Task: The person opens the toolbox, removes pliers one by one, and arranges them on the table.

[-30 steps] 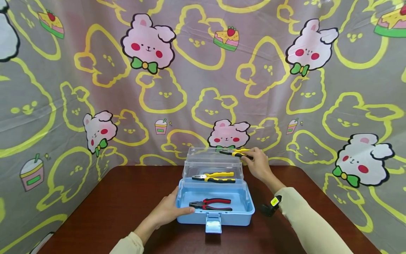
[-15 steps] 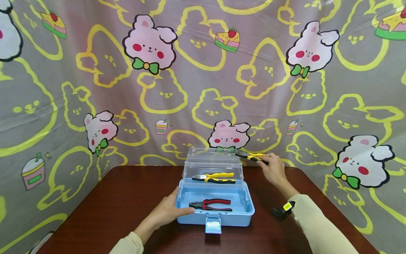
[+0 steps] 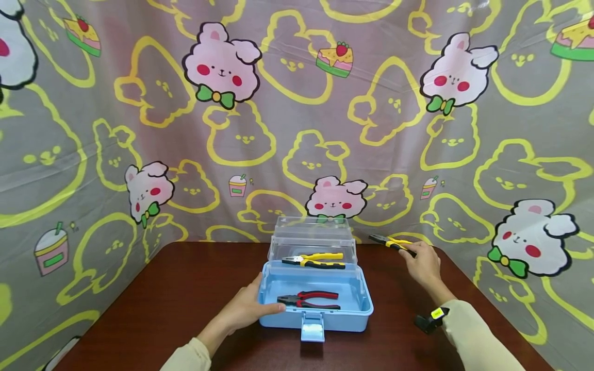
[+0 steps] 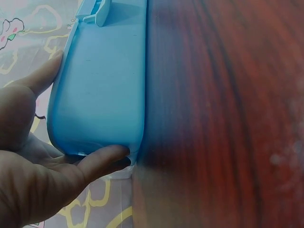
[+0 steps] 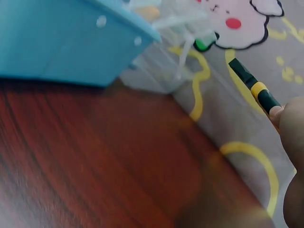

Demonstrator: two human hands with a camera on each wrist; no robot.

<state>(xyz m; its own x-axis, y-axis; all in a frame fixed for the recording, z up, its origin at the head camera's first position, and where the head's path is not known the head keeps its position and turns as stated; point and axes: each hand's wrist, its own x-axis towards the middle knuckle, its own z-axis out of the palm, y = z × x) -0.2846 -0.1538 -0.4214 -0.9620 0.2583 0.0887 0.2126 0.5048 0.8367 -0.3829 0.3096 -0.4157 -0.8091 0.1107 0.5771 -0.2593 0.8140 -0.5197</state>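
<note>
A light-blue toolbox (image 3: 339,321) stands with its clear lid (image 3: 311,226) raised and its front latch (image 3: 313,331) hanging down. My left hand (image 3: 243,308) grips its left end, thumb over the front rim; the left wrist view shows the fingers along that end (image 4: 95,164). Out to the right, above the table's back part, my right hand (image 3: 424,265) holds yellow-and-black pliers (image 3: 391,243) by the handles, head pointing left. Red-and-black pliers (image 3: 302,298) lie in the box's bottom. Another yellow-and-black pair of pliers (image 3: 302,259) rests in the clear upper tray.
The dark red-brown table (image 3: 195,288) extends on both sides of the box. A patterned curtain (image 3: 278,149) hangs close behind and along both sides. A small black device with a yellow label (image 3: 437,313) sits on the right wrist.
My right hand has carried the yellow-and-black pliers rightward and slightly down, from over the toolbox's raised lid to beyond its right side. The left hand and toolbox have stayed put.
</note>
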